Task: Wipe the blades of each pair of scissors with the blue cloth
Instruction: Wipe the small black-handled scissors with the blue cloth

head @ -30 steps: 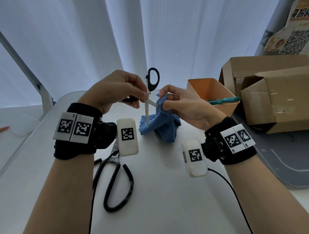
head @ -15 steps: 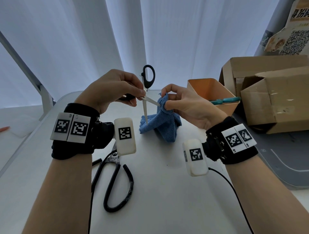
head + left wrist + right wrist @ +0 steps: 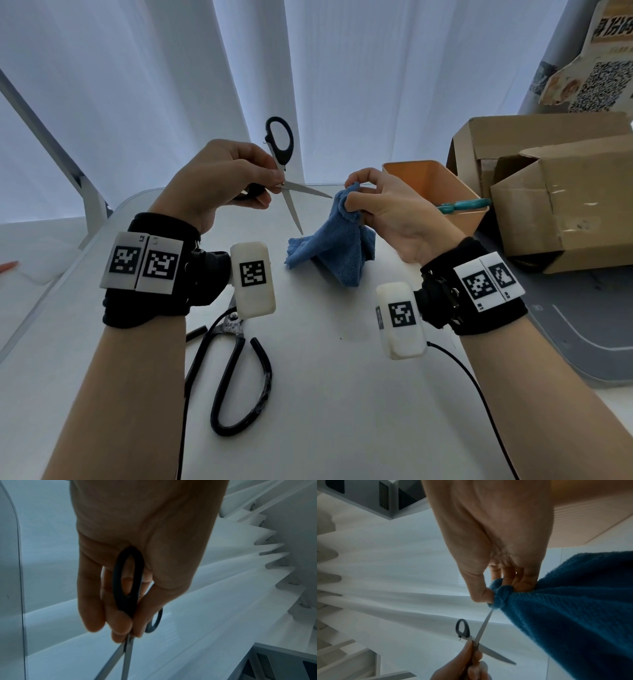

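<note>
The left hand [image 3: 222, 181] pinches the small black-handled scissors [image 3: 286, 178] right at the pivot, thumb and fingers clamped on the handle end, so the two blades stand spread apart in the air above the table [image 3: 342, 411]. One blade points down toward the cloth, the other points right toward the right hand [image 3: 387, 212]. That hand has its thumb and fingers closed on a bunched fold of the blue cloth [image 3: 329, 250], whose loose part hangs down and rests on the tabletop. In the head view the blade tip looks just clear of the fold, while in the right wrist view it seems to meet the bunch; whether they touch cannot be told.

To wipe well, the fold should wrap around the flat of one blade near the pivot and slide out to the tip, from the blunt back edge, fingers kept off the cutting edge. The left hand should hold the spread steady so the blades do not snap shut on the cloth.

A larger pair of black scissors [image 3: 236, 373] lies on the table near the left wrist, and a teal-handled pair [image 3: 460, 205] sticks out of the orange bin [image 3: 428, 178]; a cardboard box [image 3: 561, 202] sits behind it.
</note>
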